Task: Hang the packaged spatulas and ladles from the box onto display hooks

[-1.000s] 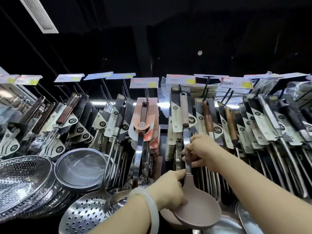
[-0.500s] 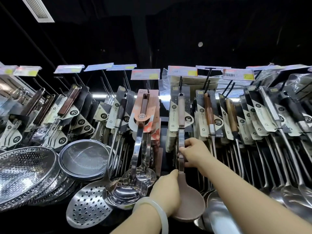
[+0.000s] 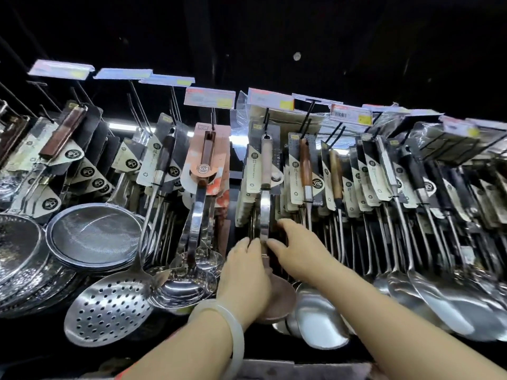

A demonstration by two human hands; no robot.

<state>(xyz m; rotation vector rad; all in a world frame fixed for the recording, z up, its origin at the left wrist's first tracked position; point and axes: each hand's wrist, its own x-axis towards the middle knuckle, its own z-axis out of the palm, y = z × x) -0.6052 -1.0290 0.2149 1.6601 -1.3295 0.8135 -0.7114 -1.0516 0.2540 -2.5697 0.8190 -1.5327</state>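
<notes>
Where the head view looks up at the rack, the ladle (image 3: 265, 171) hangs at frame centre from a hook (image 3: 265, 120), its pale handle in a card sleeve and its pinkish bowl low in the frame behind the left hand (image 3: 242, 281). Left hand: fingers curled round the shaft just above the bowl, gripping it; pale bangle (image 3: 229, 325) on the wrist. Right hand (image 3: 297, 252): thumb and fingers reach to the same shaft from the right, close against it; cannot tell whether they pinch it or only touch. Left of the ladle, a copper-carded ladle (image 3: 205, 171); lower left, a slotted skimmer (image 3: 109, 308) and mesh strainers (image 3: 96, 237). Right of centre, rows of steel spatulas (image 3: 439, 292) on hooks. Price tags (image 3: 210, 97) run along the top.
</notes>
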